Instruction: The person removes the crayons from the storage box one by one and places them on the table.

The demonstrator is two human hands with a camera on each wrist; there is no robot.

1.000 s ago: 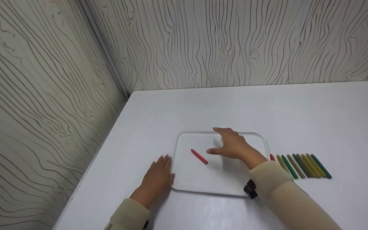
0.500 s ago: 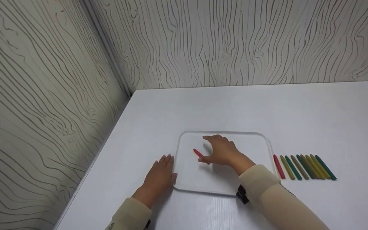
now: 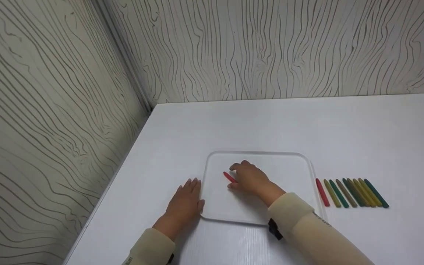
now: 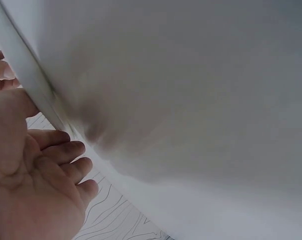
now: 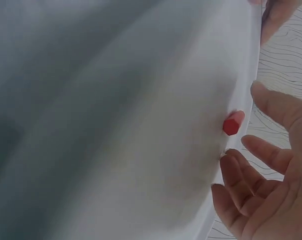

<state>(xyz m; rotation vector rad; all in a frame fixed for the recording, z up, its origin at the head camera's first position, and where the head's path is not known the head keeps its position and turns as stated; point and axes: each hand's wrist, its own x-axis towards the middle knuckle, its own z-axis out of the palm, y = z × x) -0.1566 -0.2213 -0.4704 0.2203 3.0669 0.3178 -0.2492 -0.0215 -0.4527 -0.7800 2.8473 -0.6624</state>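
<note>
A red crayon point(image 3: 229, 177) lies on the white tray point(image 3: 263, 152), its lower end hidden behind my right hand point(image 3: 250, 178) in the head view. In the right wrist view the crayon's six-sided end point(image 5: 231, 126) shows between the thumb and the fingers, with a gap on both sides. That hand's fingers are bent loosely and hold nothing. My left hand point(image 3: 183, 201) rests palm down on the table beside the tray's left edge, its thumb at the rim. The left wrist view shows its fingers point(image 4: 71, 155) relaxed along the tray edge.
Right of the tray, a second red crayon point(image 3: 322, 192) starts a row of several green, brown and yellow crayons point(image 3: 357, 193) on the white table point(image 3: 271, 125). Patterned panels point(image 3: 256, 48) close off the back and left sides.
My right hand has moved left and lowered over the red crayon on the tray, and its fingers have drawn closer together. The left hand has stayed at the tray's edge.
</note>
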